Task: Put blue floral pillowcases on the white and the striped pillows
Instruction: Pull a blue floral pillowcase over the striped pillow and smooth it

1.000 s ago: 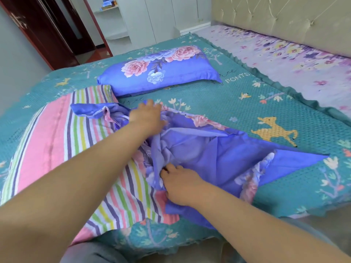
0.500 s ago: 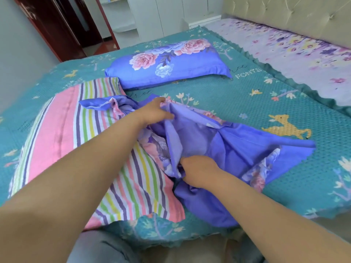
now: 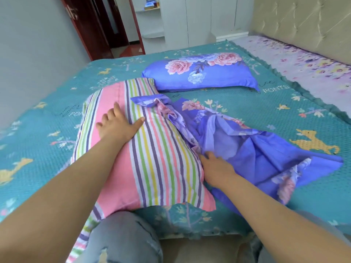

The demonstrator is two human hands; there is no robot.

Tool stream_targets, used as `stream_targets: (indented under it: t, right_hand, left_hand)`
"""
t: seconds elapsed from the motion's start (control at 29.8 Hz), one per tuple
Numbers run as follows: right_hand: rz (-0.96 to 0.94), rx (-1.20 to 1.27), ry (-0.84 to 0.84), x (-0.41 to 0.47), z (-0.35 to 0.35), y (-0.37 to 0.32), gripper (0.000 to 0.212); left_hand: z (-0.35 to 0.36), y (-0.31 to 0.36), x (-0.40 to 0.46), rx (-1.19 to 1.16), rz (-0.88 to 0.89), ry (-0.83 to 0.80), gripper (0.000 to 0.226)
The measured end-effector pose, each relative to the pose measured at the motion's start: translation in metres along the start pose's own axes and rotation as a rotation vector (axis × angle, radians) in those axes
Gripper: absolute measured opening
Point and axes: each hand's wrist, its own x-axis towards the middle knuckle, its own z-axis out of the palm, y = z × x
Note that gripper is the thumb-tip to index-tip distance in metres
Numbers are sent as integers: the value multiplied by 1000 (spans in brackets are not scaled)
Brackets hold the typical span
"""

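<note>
Gone from the bunched cloth, the left hand (image 3: 117, 124) now lies flat and spread on the striped pillow (image 3: 152, 156), fingers straight, gripping nothing. Just right of it, the right hand (image 3: 216, 168) sits at the pillow's edge, its fingertips tucked into the loose blue floral pillowcase (image 3: 266, 149); whether they pinch the cloth cannot be told. The case lies crumpled right of both hands, one corner draped over the pillow's far end. Done well, the next step likely means pinning the pillow with the flat hand while the other finds the case's open hem and draws it over the near corner. Beyond the hands, a second pillow (image 3: 201, 73) already wears its floral case on the teal bedspread (image 3: 284, 111). Farther off stand a tufted headboard (image 3: 303, 21), white wardrobe (image 3: 190, 19) and dark red door (image 3: 89, 25).
</note>
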Motion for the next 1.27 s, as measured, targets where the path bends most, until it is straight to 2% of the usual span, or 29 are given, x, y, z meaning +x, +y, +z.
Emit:
stream_targets:
  t: [0.07,0.13,0.2,0.23,0.3,0.34,0.37,0.4,0.44,0.5,0.57,0.7,0.8,0.87,0.94,1.04,1.11,1.17,1.24,1.27]
  right_hand:
    - [-1,-69,-129,6,1,-6,54]
    - [-20,-74,-309,15,-7,-8,65]
    - [-45,-81,-424,20,-26,-14,55]
    - [-28,-83,-378,24,-39,-20,41]
    - [56,19,-100,28,-68,-36,19]
    - [83,128,57,32,-79,-46,14]
    - [85,270,138,37,-88,-62,17]
    - [79,414,119,42,-93,-78,31]
    - [74,510,18,47,-93,-97,54]
    - [110,587,-156,51,-82,-129,93]
    - [153,628,-100,53,-68,-146,113]
    - [197,644,-28,56,-62,-153,119]
    - [215,702,-32,61,-70,-152,123]
    - [265,829,-6,67,-80,-158,125]
    - [313,1018,-2,71,-90,-164,111]
    - [280,1244,3,68,-95,-165,74]
    - [259,1314,39,65,-94,-164,50]
    - [221,1395,90,57,-97,-167,27]
    - [170,1466,131,45,-107,-174,19]
    - [130,1474,147,39,-115,-176,19]
  left_hand:
    - [2,-21,3,-66,-154,-118,120]
    - [4,-31,6,-190,-252,-164,129]
    - [7,-38,5,-255,-283,-164,131]
    - [9,-41,2,-257,-290,-149,129]
    - [13,-46,-3,-259,-314,-123,126]
    - [15,-48,-5,-278,-328,-115,124]
    - [16,-53,-8,-309,-336,-106,122]
    - [18,-55,-10,-339,-340,-96,121]
    - [19,-59,-12,-372,-343,-86,119]
    - [21,-64,-15,-431,-348,-72,116]
    - [20,-72,-16,-477,-378,-71,117]
    - [17,-107,-2,-541,-480,-143,127]
    - [21,-130,10,-737,-578,-239,134]
    - [18,-139,12,-838,-582,-297,122]
    - [12,-147,9,-924,-576,-331,99]
    - [-5,-159,-2,-1224,-644,-315,77]
    - [-17,-158,-8,-1231,-644,-110,65]
    - [-35,-151,-18,-1081,-603,146,45]
    - [-64,-143,-35,-1073,-541,363,27]
    - [-76,-141,-42,-1104,-519,449,28]
